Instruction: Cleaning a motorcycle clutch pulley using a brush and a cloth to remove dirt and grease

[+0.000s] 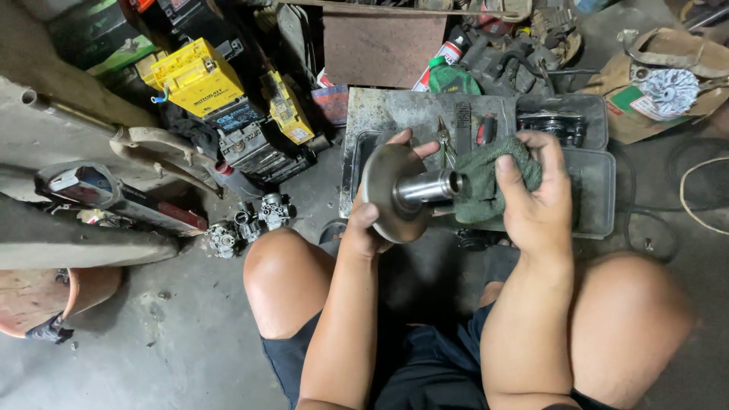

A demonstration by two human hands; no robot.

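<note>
My left hand point(372, 220) grips a round metal pulley disc point(386, 199) by its rim, held on edge. A shiny hollow shaft point(430, 187) sticks out of the disc's middle toward the right. My right hand point(535, 199) holds a dark green rag point(486, 181), pressed against the end of that shaft. Both hands are held above my bare knees, over the near edge of a dark grey tray.
The dark grey tray point(596, 201) holds pliers point(444, 140), a red-handled tool point(486, 129) and a black part point(553, 123). Yellow-topped batteries point(199, 77) stand at the back left. Small carburettor parts point(250, 220) lie on the concrete floor. A cardboard box point(653, 83) sits at the back right.
</note>
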